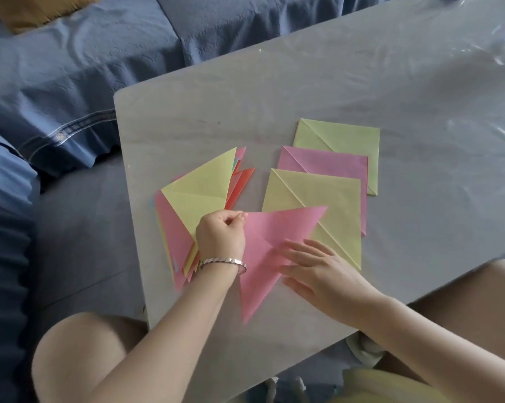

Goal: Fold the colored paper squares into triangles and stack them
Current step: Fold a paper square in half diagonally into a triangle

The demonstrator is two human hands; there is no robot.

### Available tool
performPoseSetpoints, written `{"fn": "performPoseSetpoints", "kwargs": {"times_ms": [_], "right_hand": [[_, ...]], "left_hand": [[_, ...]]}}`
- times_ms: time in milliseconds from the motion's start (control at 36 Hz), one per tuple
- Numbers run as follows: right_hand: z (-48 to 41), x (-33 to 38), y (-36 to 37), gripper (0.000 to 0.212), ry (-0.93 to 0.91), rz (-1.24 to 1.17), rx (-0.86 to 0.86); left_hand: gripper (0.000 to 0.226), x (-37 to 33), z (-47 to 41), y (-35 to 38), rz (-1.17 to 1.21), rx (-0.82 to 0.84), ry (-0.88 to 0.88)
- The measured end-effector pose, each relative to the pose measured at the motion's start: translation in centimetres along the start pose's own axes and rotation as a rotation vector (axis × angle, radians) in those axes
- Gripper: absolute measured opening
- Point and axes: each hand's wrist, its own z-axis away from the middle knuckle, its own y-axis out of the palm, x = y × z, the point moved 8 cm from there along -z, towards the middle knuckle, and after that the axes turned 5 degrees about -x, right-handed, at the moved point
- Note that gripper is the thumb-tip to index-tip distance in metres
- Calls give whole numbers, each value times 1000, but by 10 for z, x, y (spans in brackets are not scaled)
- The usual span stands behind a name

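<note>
Pink triangle (274,228): folded sheet, flat on the table near the front edge, between both hands; one tip over the near yellow square, longest point toward the person.
Left hand (220,235): fingers curled, thumb and fingertips pinching the pink triangle's left corner; set over the near edge of the stack.
Right hand (318,269): fingers straight and spread, pressed flat on the pink triangle's right edge; grasping nothing.
Stack of triangles (173,228): left of the pink triangle, loosely fanned; pink, orange-red and pale blue edges showing beneath.
Yellow triangle (202,187): topmost on the stack, folded.
Near yellow square (327,199): unfolded, diagonal crease, right of the stack; partly covering the pink square.
Pink square (327,162): diagonal crease, between the two yellow squares, overlapping the far one.
Far yellow square (347,135): diagonal crease, furthest from the person.
Table (274,82): pale grey, rounded corner.
Plastic film (478,53): clear, wrinkled, over the table's far right.
Bracelet (222,261): silver, on the left wrist.
Blue cover (71,68): quilted fabric, beyond and left of the table.
</note>
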Motion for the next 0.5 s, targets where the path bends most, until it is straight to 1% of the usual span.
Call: {"fn": "performPoseSetpoints", "kwargs": {"times_ms": [56,111,194,250,278,389,500], "right_hand": [[4,-3,7,39,3,17,26],[8,-7,9,43,25,50,15],[8,-23,6,63,125,112,-8],[6,-37,0,70,206,124,-48],[5,-45,-3,69,247,124,-75],[0,-69,-12,51,380,143,-199],[-5,-80,-12,46,495,162,-233]], "left_hand": [[12,4,-2,1,-23,-14,6],[12,6,-2,1,-30,-24,12],[12,8,-2,1,-42,-33,20],[12,10,-2,1,-45,-35,22],[12,11,-2,1,-44,-34,20],[12,14,-1,1,-31,-29,11],[12,15,-2,2,-32,-17,15]]}}
